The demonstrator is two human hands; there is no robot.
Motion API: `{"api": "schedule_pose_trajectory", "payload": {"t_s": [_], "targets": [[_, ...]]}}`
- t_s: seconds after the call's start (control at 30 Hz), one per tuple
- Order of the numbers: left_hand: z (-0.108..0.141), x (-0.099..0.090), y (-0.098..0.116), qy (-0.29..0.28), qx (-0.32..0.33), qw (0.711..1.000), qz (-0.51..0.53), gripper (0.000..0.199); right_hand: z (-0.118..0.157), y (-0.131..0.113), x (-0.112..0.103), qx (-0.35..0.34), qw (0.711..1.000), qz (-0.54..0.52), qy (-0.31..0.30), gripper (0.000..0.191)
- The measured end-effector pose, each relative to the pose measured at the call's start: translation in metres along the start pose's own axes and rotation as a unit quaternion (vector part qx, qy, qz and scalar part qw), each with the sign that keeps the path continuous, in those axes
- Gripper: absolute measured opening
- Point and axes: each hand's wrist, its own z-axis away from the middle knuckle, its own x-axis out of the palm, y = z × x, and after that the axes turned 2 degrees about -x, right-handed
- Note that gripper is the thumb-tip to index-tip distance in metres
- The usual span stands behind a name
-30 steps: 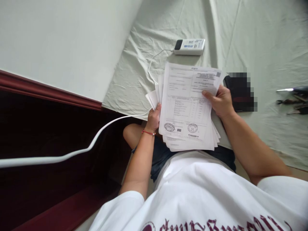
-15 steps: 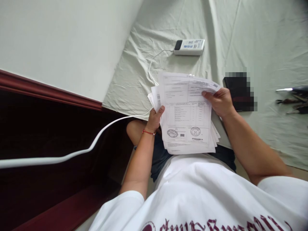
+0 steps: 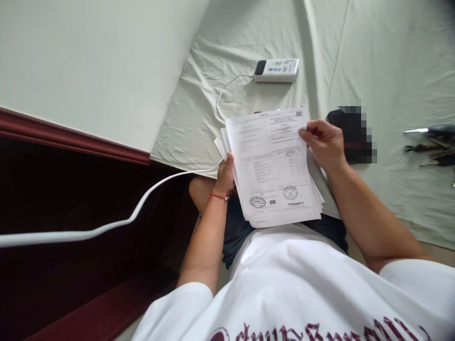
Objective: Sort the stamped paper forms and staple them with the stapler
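Left hand [image 3: 225, 174]: grips papers [image 3: 272, 170], fingers hidden beneath
Right hand [image 3: 325, 142]: pinches papers' edge
Dark object [image 3: 350, 135]: partly pixelated

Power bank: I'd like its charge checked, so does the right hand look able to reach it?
Probably yes: no object shows between the right hand and the power bank, though its fingers would first need to release the papers.

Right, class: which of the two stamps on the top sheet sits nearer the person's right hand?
The round stamp is nearer the right hand; the other, a flattened oval stamp, lies closer to the left edge of the top sheet.
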Motion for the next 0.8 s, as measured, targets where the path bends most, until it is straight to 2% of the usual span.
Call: {"api": "schedule_pose_trajectory", "payload": {"t_s": [0.1, 0.2, 0.3, 0.33, 0.4, 0.5, 0.57, 0.6, 0.7, 0.8], "targets": [[0.003, 0.0, 0.001, -0.01, 0.0, 1.0, -0.003, 0.06, 0.006, -0.002, 0.006, 0.006, 0.999, 0.017, -0.029, 0.02], [0.005, 0.002, 0.002, 0.018, -0.003, 1.0, -0.007, 0.052, 0.008, 0.0, 0.008, -0.016, 0.996, 0.078, -0.039, 0.02], [0.006, 0.006, 0.004, 0.039, 0.009, 0.999, 0.033, 0.052, 0.005, -0.001, 0.004, -0.005, 0.995, 0.097, -0.032, 0.054], [0.006, 0.008, 0.006, 0.039, 0.012, 0.998, 0.048, 0.053, 0.003, -0.003, 0.002, 0.016, 0.996, 0.071, -0.043, 0.064], [0.006, 0.013, 0.01, 0.035, 0.015, 0.996, 0.075, 0.056, 0.002, -0.01, -0.002, 0.078, 0.991, -0.015, -0.104, 0.066], [0.004, 0.019, 0.02, 0.033, 0.034, 0.995, 0.092, 0.059, 0.005, -0.024, -0.006, 0.205, 0.941, -0.11, -0.246, 0.047], [0.001, 0.021, 0.03, 0.03, 0.06, 0.995, 0.079, 0.059, 0.006, -0.033, -0.006, 0.256, 0.914, -0.124, -0.29, 0.039], [-0.001, 0.021, 0.035, 0.03, 0.078, 0.994, 0.068, 0.059, 0.006, -0.039, -0.006, 0.26, 0.912, -0.126, -0.29, 0.036], [-0.004, 0.02, 0.057, 0.02, 0.13, 0.991, 0.021, 0.061, -0.003, -0.06, -0.001, 0.208, 0.939, -0.132, -0.24, 0.035], [-0.003, 0.022, 0.077, -0.024, 0.153, 0.987, -0.035, 0.057, -0.018, -0.093, 0.004, 0.099, 0.968, -0.135, -0.187, 0.032]]}}
